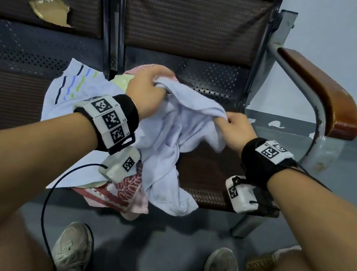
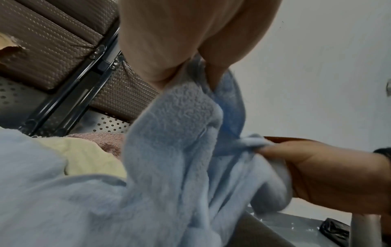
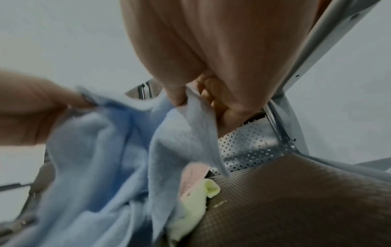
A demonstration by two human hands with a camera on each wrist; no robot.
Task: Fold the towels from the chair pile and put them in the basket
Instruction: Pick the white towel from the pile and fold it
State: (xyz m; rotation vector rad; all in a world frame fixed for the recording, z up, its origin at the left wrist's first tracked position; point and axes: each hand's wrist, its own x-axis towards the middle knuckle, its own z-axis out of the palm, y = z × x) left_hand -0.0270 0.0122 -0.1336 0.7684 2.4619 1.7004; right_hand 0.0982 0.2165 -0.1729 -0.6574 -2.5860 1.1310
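A pale blue towel (image 1: 172,139) hangs crumpled above the brown chair seat (image 1: 209,172). My left hand (image 1: 147,91) grips its upper edge at the far side, and my right hand (image 1: 233,127) pinches the edge a little to the right. The same blue towel (image 2: 180,142) fills the left wrist view, and it appears as the blue towel (image 3: 110,150) in the right wrist view, held between thumb and fingers. Beneath lies the pile: a white towel with coloured stripes (image 1: 73,88), a red patterned towel (image 1: 122,192), a pink towel (image 1: 141,69) and a yellow towel (image 2: 88,157).
The chair has a wooden armrest (image 1: 323,94) on a metal frame at the right. A second seat with a torn backrest (image 1: 51,10) stands at the left. My shoes (image 1: 72,250) rest on the grey floor. A woven edge (image 1: 262,262) shows by my right knee.
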